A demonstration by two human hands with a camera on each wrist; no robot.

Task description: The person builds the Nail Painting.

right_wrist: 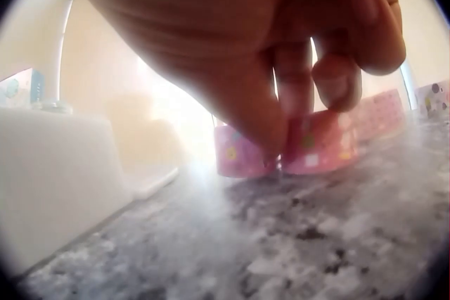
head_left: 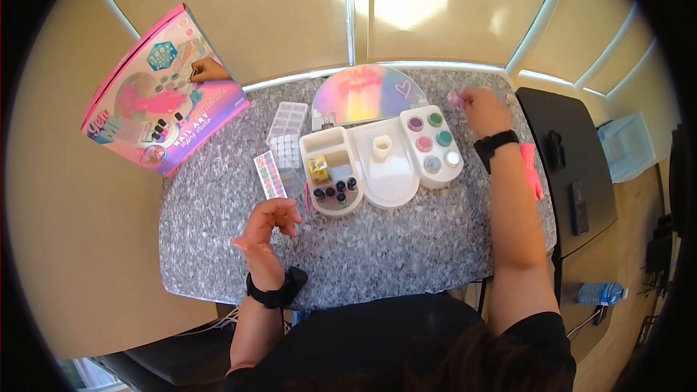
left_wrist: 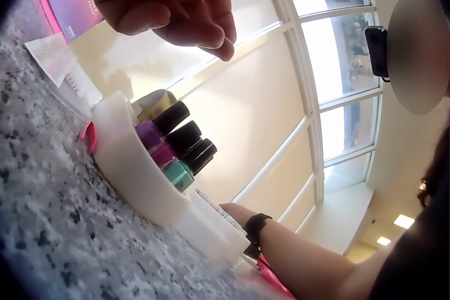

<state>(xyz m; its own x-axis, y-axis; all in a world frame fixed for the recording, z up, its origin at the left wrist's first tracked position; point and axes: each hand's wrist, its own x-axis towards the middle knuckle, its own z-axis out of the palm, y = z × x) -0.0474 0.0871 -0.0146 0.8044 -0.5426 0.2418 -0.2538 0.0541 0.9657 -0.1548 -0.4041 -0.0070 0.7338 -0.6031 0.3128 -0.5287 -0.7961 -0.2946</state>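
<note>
At the back right of the counter, my right hand (head_left: 485, 110) pinches a small pink patterned roll (head_left: 455, 98) between thumb and fingers. Close up in the right wrist view, the thumb comes down between two pink pieces, one on the left (right_wrist: 241, 156) and one on the right (right_wrist: 322, 147), both low over the granite. My left hand (head_left: 270, 226) hovers above the front left of the counter, fingers loosely bent and holding nothing. Just beyond it stands a white organizer tray (head_left: 335, 210) with several dark-capped nail polish bottles (left_wrist: 184, 147).
A white panel holds several glitter pots (head_left: 430, 142) beside the middle tray (head_left: 392, 187). Behind rises a rainbow board (head_left: 363, 94). Left are a sticker sheet (head_left: 268, 176), clear cases (head_left: 288, 123) and the nail art box (head_left: 167, 94). A pink hand-shaped piece (head_left: 532, 172) lies by the right forearm.
</note>
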